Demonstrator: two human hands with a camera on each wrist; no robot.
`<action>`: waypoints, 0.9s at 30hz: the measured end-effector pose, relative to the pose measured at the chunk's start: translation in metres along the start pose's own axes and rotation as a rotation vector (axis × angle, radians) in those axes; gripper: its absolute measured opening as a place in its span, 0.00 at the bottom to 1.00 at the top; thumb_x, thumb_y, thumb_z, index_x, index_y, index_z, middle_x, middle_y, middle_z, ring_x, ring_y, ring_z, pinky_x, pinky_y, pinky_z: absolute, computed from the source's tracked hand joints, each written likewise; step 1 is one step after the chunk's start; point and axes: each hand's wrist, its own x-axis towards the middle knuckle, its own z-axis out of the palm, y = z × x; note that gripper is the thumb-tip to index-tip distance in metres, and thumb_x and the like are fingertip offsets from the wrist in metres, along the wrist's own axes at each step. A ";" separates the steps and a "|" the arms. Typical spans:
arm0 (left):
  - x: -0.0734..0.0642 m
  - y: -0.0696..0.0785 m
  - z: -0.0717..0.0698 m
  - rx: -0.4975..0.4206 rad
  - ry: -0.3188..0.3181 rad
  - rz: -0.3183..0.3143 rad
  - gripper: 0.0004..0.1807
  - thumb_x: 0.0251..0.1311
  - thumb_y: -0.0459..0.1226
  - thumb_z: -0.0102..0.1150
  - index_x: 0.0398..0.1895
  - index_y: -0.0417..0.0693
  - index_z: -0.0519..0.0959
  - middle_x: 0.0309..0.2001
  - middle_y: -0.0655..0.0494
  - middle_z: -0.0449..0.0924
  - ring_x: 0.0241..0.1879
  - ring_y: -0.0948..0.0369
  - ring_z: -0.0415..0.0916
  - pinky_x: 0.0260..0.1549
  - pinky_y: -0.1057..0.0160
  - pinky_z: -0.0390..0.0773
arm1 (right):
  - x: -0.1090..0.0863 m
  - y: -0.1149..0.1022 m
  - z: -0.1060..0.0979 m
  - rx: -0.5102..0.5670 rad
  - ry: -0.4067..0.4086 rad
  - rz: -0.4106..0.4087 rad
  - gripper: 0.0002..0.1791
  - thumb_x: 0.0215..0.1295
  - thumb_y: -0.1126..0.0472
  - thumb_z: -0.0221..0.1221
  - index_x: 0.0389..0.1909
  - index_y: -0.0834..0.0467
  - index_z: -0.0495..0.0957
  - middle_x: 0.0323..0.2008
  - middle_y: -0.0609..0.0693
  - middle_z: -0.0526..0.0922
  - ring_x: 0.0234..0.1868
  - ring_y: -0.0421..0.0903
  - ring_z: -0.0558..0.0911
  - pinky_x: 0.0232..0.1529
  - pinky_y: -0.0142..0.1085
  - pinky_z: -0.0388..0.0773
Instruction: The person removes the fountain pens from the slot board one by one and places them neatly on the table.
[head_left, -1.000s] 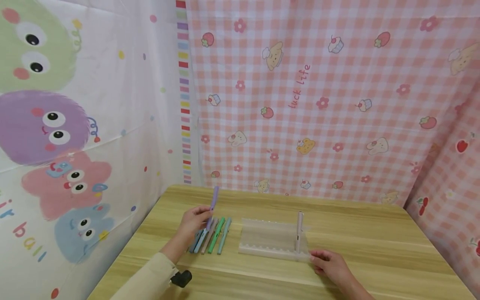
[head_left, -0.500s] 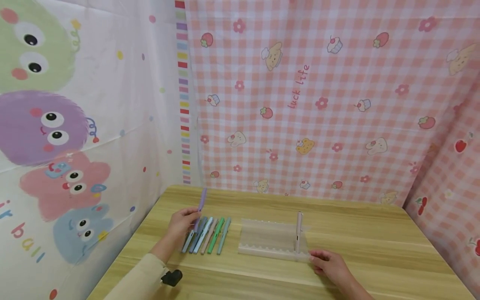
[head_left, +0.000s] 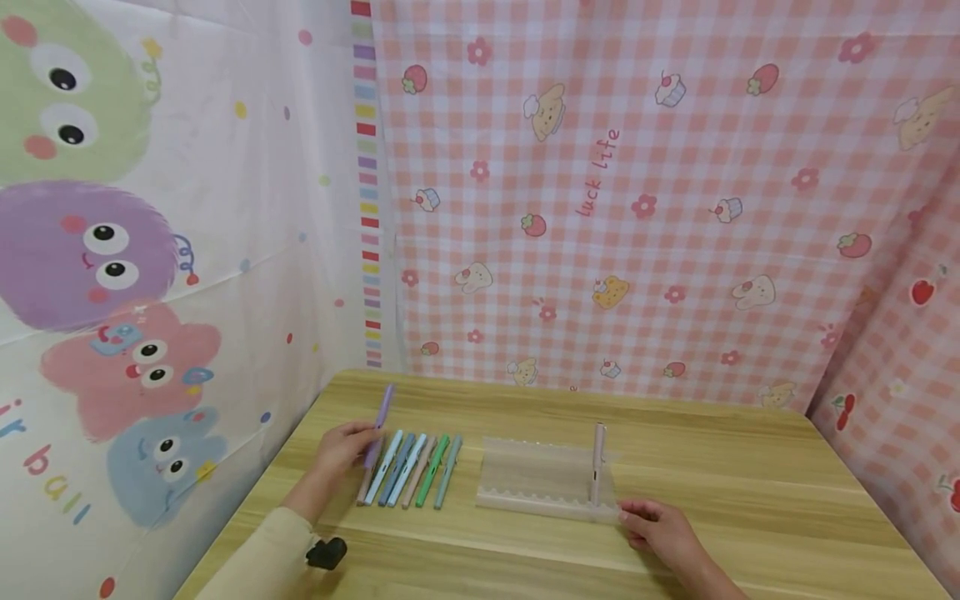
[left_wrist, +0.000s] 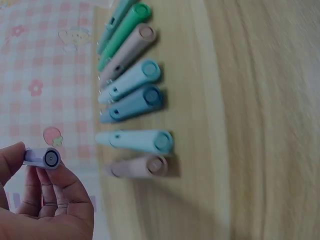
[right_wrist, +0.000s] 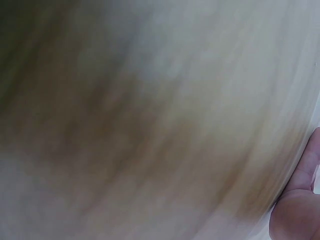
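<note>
Between thumb and fingertips, my left hand holds a purple pen, raised at the left end of a row of pens. In the left wrist view its round end faces the camera. The row on the table has a mauve pen at its left end, then a light blue pen, a dark blue one, and several more up to a green pen and a grey-green one. My right hand pinches the right end of a clear notched pen rack. One pale pink pen lies in the rack's right part.
The wooden table runs back to a pink checked curtain. A white cartoon-print curtain hangs along the left side. A black wrist camera mount sits at my left sleeve. The right wrist view is mostly blurred tabletop.
My left hand has moved left along the row with the purple pen, uncovering the light blue and mauve pens at the left end. The right hand and the rack stay in place.
</note>
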 end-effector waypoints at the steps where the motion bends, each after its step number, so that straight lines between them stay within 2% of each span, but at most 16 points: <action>1: 0.000 -0.001 -0.002 0.005 0.004 -0.003 0.17 0.63 0.30 0.62 0.50 0.23 0.76 0.31 0.56 0.79 0.31 0.64 0.73 0.30 0.67 0.77 | 0.000 0.000 0.000 -0.001 -0.002 0.001 0.12 0.66 0.69 0.61 0.47 0.72 0.80 0.36 0.52 0.83 0.33 0.44 0.79 0.33 0.37 0.81; 11: -0.001 -0.013 -0.022 0.073 -0.016 -0.041 0.20 0.64 0.32 0.61 0.52 0.21 0.74 0.30 0.55 0.78 0.28 0.64 0.73 0.27 0.66 0.75 | -0.002 -0.003 0.001 0.004 -0.010 0.013 0.12 0.66 0.69 0.61 0.47 0.72 0.79 0.36 0.51 0.83 0.33 0.44 0.79 0.34 0.37 0.81; 19: 0.000 -0.023 -0.035 0.106 -0.037 -0.074 0.18 0.64 0.31 0.60 0.50 0.20 0.75 0.30 0.54 0.80 0.27 0.64 0.74 0.27 0.67 0.75 | -0.004 -0.005 0.000 -0.017 -0.007 0.000 0.16 0.67 0.69 0.61 0.52 0.73 0.78 0.39 0.53 0.83 0.35 0.44 0.80 0.35 0.38 0.82; 23: 0.000 -0.027 -0.040 0.110 -0.038 -0.095 0.16 0.64 0.30 0.60 0.48 0.22 0.76 0.29 0.56 0.79 0.27 0.64 0.73 0.27 0.67 0.75 | -0.004 -0.004 0.002 -0.062 0.009 -0.039 0.16 0.66 0.69 0.61 0.53 0.72 0.78 0.40 0.54 0.83 0.34 0.44 0.80 0.34 0.37 0.82; 27: -0.002 -0.029 -0.045 0.100 -0.038 -0.116 0.13 0.64 0.30 0.60 0.45 0.25 0.77 0.28 0.58 0.78 0.27 0.64 0.73 0.27 0.67 0.75 | -0.004 -0.004 0.004 -0.150 0.027 -0.116 0.15 0.64 0.70 0.62 0.50 0.71 0.80 0.39 0.55 0.84 0.34 0.46 0.81 0.31 0.35 0.81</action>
